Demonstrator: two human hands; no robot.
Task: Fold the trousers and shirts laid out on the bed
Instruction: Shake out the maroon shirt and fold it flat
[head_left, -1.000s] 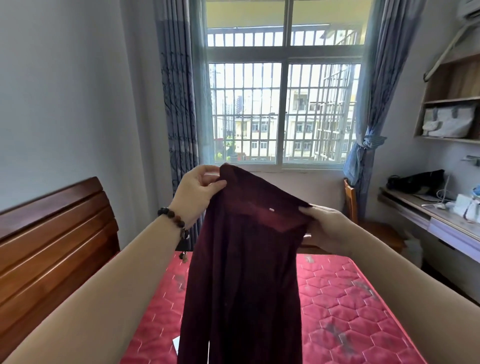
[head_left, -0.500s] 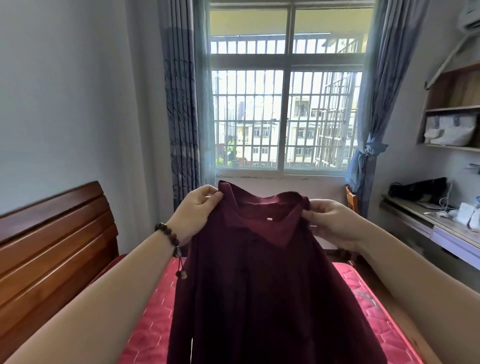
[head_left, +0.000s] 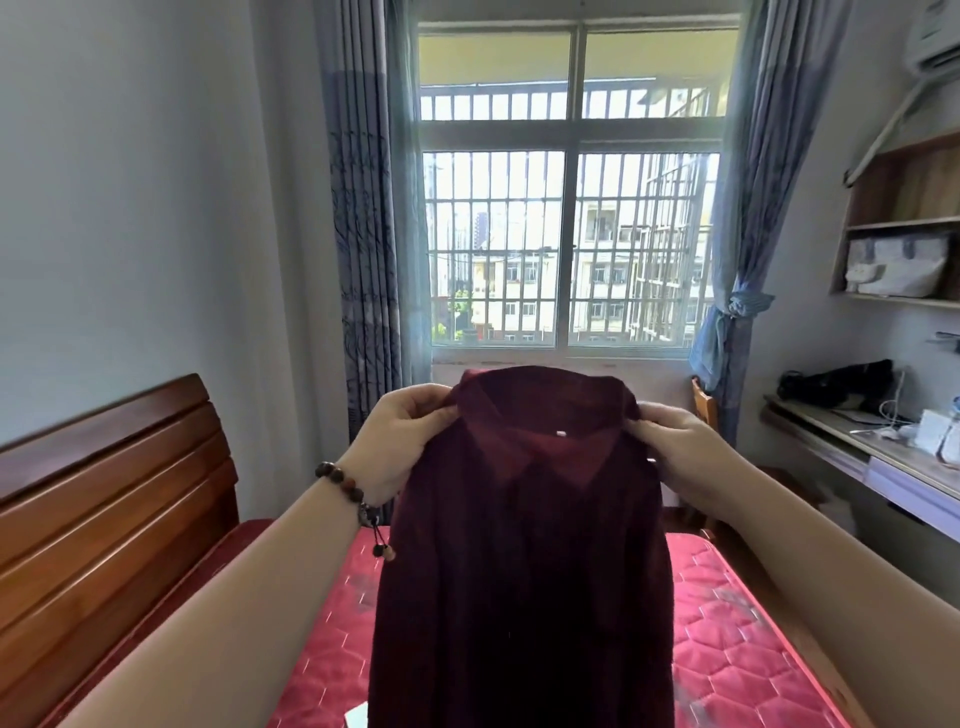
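Observation:
A dark maroon collared shirt (head_left: 524, 571) hangs upright in front of me, above the bed. Its collar faces me, with a small white label at the neck. My left hand (head_left: 400, 441), with a bead bracelet at the wrist, pinches the shirt's left shoulder. The right shoulder is pinched by my right hand (head_left: 675, 447). The shirt's body drops straight down past the lower edge of the view, so its hem is hidden. No trousers are visible.
The bed's red quilted mattress (head_left: 727, 639) lies below, with a wooden headboard (head_left: 104, 519) on the left. A barred window (head_left: 571, 249) with curtains is ahead. A desk (head_left: 872, 457), a wooden chair (head_left: 704, 405) and wall shelves (head_left: 904, 228) stand to the right.
The shirt has been turned and spread, from a narrow hanging strip to its full width with the collar facing me. Both hands moved lower and apart to the shoulders.

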